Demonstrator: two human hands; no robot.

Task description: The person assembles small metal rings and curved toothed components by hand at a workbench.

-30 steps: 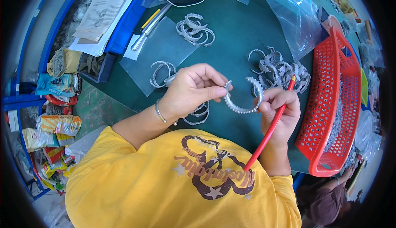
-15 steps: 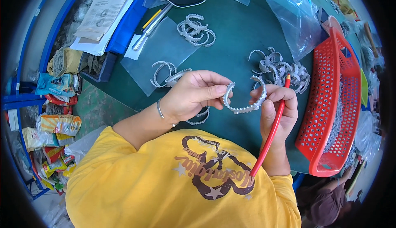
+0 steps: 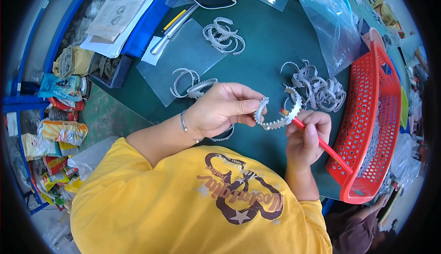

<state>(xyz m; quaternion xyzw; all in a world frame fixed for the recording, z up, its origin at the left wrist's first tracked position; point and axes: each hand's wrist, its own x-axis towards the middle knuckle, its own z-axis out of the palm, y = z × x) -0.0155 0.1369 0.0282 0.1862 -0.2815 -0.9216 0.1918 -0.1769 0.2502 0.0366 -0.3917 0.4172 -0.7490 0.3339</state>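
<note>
**Grey toothed C-shaped ring held above dk green counter**

L hand pinches ring's L end; R hand grips slim red pen, tip nr ring's R side, contact unclear. Pile of grey toothed strips beyond R hand; red perforated plastic basket to its R.

Just behind the grip of the left hand sat 1 slim silver bangle. Behind both grips spread a yellow, short-sleeved T-shirt, its chest print mixing brown curves, lettering and pale stars.
</note>
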